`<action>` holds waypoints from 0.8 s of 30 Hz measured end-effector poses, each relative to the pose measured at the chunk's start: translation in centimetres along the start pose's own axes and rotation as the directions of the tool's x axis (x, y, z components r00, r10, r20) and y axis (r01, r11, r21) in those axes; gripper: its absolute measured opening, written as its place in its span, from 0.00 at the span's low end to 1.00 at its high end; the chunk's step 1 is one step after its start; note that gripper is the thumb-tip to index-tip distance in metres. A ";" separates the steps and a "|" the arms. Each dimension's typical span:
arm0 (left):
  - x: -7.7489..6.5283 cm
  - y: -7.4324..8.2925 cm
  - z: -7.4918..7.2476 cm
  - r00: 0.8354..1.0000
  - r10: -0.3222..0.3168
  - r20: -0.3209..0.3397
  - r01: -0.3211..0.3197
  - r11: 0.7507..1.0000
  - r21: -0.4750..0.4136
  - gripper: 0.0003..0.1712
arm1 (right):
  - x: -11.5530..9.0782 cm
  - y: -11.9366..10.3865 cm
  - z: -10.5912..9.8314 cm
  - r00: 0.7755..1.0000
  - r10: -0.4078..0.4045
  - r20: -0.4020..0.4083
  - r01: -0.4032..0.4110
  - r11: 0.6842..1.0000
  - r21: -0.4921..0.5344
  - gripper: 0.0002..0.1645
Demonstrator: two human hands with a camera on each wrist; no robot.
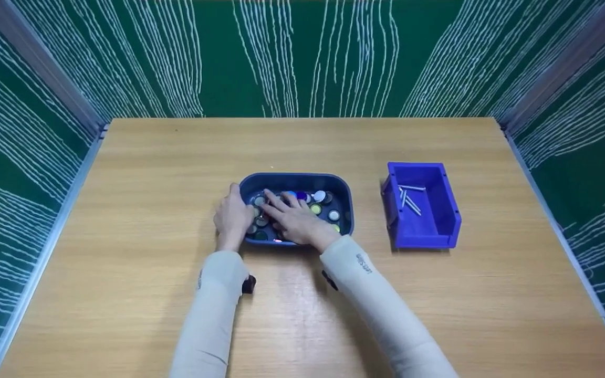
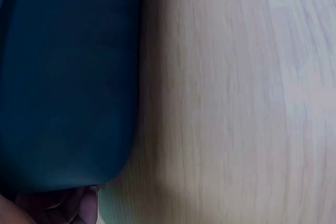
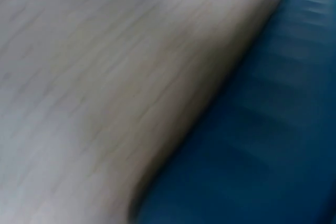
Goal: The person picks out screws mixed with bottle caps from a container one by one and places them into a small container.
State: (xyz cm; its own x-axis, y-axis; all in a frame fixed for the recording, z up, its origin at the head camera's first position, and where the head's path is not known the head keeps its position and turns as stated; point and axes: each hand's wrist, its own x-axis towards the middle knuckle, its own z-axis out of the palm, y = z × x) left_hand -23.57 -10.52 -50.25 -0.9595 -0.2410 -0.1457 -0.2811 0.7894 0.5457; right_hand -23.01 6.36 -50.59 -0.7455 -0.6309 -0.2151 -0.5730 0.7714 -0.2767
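A dark blue oblong tub [image 1: 348,210] holds many small round caps [image 1: 334,215], among them white, yellow, blue and purple ones. My left hand [image 1: 233,218] grips the tub's left end, with the thumb side over the rim. In the left wrist view, curled fingers [image 2: 63,208] lie against the outside of that end. My right hand [image 1: 300,220] reaches over the front rim into the tub. Its fingers are spread out over the caps, and the fingertips are down among them. The right wrist view has only the tub's outer wall [image 3: 252,145], blurred, without the hand.
To the right stands a purple-blue open-front bin [image 1: 423,242] with several thin silver rods [image 1: 411,203] lying in it. Both the tub and the bin rest on a wooden table [image 1: 150,210]. Green panels [image 1: 218,63] with white streaks rise behind and at the sides.
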 end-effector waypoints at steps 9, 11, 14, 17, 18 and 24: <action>-0.1 -0.1 0.0 1.000 -0.003 -0.011 0.003 1.000 -0.003 0.29 | 0.2 0.5 0.6 0.993 -0.038 -0.112 0.025 0.993 -0.116 0.26; -0.1 -0.1 0.0 1.000 -0.008 0.000 0.008 1.000 -0.001 0.30 | 0.1 0.6 0.6 0.987 -0.054 -0.150 0.031 0.987 -0.156 0.23; 0.0 0.0 0.1 1.000 -0.012 0.001 0.012 1.000 0.000 0.31 | -0.2 0.7 0.5 0.974 -0.079 -0.210 0.030 0.974 -0.224 0.21; 0.0 0.1 0.1 1.000 -0.012 0.002 0.012 1.000 -0.004 0.31 | -0.4 0.9 0.4 0.965 -0.075 -0.249 0.012 0.969 -0.245 0.19; 0.0 0.1 0.1 1.000 -0.012 0.005 0.012 1.000 -0.005 0.31 | -0.5 1.0 0.4 0.964 -0.066 -0.258 0.002 0.971 -0.238 0.18; 0.0 -0.1 0.1 1.000 -0.017 0.005 0.017 1.000 0.001 0.31 | -1.2 2.0 0.4 0.970 0.038 -0.239 -0.078 0.984 -0.159 0.16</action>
State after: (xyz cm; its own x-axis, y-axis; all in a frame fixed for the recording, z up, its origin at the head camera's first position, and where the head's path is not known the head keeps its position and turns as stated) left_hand -23.54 -10.54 -50.40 -0.9545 -0.2520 -0.1592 -0.2978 0.7858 0.5421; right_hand -23.14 8.66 -51.25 -0.8267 -0.5626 0.0047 -0.5599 0.8217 -0.1065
